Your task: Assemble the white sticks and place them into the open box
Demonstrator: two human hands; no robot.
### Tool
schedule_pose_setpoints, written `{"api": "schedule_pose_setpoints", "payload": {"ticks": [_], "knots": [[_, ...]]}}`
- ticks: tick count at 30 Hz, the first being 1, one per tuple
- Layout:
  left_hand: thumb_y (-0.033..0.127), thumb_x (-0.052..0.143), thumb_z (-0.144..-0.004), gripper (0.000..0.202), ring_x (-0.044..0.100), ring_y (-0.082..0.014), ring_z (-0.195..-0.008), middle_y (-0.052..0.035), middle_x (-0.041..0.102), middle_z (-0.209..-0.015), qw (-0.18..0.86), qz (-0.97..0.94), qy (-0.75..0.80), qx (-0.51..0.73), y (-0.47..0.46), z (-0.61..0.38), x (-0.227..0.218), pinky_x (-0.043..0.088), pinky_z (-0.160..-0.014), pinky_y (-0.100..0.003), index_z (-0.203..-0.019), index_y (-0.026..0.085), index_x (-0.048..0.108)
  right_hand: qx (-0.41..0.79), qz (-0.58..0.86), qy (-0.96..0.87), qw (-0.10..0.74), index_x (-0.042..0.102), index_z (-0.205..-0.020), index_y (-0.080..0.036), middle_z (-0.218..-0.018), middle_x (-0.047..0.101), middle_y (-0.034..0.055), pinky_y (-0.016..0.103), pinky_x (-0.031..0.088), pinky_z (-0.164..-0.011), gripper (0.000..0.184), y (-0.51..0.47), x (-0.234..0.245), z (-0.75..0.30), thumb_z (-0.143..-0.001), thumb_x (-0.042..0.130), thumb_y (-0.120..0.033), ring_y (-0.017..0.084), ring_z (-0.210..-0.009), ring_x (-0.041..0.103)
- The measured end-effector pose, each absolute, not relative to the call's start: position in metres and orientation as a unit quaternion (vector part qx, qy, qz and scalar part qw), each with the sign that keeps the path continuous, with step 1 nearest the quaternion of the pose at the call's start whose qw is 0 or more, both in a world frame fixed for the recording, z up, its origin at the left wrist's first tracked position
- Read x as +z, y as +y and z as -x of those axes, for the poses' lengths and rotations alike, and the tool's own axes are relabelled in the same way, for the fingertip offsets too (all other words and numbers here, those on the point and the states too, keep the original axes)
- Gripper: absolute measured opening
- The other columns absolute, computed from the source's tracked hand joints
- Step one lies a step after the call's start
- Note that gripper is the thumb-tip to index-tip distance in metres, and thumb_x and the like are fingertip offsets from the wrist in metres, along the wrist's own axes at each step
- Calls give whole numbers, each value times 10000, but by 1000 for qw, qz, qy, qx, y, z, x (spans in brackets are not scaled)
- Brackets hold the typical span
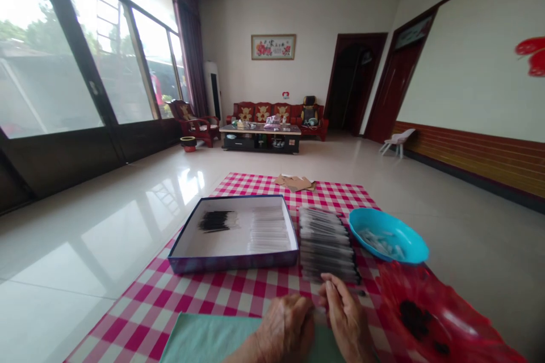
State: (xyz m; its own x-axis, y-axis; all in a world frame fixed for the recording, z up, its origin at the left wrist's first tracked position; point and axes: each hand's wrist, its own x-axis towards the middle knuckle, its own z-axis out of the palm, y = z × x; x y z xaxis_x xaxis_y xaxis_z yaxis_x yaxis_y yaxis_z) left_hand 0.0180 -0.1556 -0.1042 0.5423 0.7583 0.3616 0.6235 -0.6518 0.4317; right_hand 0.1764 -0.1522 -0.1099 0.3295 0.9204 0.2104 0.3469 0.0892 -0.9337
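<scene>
My left hand [285,324] and my right hand [347,317] meet at the near edge of the table, both cut off at the wrist by the bottom of the frame. The fingers of both curl in towards each other. Whatever sits between them is too thin and blurred to make out, so I cannot tell whether either hand is gripping anything.

Just beyond my right fingertips lies the stack of thin dark and clear sticks [326,244], in the middle of the red-and-white checked tablecloth [200,295]. To its left, touching or nearly so, is the shallow blue-sided cardboard box [232,261], which holds one black bundle and one pale bundle. To its right is the blue plastic bowl [419,250] of small clear pieces. The crumpled red plastic bag [451,317] with dark bits on it covers the near right corner and hides that edge. A teal cloth [204,340] lies under my left wrist.

The near left of the table is open. The writing in the framed picture [273,46] on the far wall is too small to read.
</scene>
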Motion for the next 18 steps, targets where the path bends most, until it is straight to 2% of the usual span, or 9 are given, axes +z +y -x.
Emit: {"api": "schedule_pose_setpoints", "payload": {"ticks": [5,7,10,13,15,18], "knots": [[192,351,-894,267,570,-170,-712,-58,618,-799,117,-874,357,308,-159,-16,-84,437,-663,-266,-1085,201,538,247,629,-528,514,670,-925,-186,-734,716,63,278,524,-540,469,-151,-107,-178,-759,453,-567,209,-581,649],[224,346,-919,285,561,-160,-732,-47,604,-823,113,-863,373,320,-157,-12,-67,439,-679,-253,-1129,236,539,259,632,-528,504,672,-933,-186,-702,713,58,275,521,-527,475,-150,-109,-178,-766,440,-566,206,-562,645],[245,348,-935,299,547,-152,-821,-43,577,-899,77,-848,415,320,-134,0,-35,440,-729,-241,-1134,280,569,269,625,-528,507,666,-929,-195,-645,693,37,266,507,-504,470,-150,-114,-175,-781,422,-569,199,-545,636],[240,381,-926,300,535,-168,-913,-60,557,-976,7,-844,476,248,-82,18,-11,440,-777,-259,-1137,269,592,260,622,-511,533,667,-909,-210,-631,684,27,262,495,-505,436,-151,-117,-170,-793,428,-557,193,-531,624],[236,404,-917,295,533,-185,-980,-61,554,-1035,-26,-832,537,140,-38,30,-6,448,-779,-268,-1136,280,596,243,619,-504,551,679,-876,-223,-659,698,36,267,507,-569,406,-151,-119,-167,-790,451,-548,204,-583,638],[199,464,-884,225,578,-199,-924,-72,594,-956,-22,-825,560,79,20,42,-15,469,-756,-290,-992,215,661,224,609,-506,569,694,-839,-236,-721,720,53,265,513,-627,405,-149,-121,-167,-779,466,-566,221,-656,657]]}}
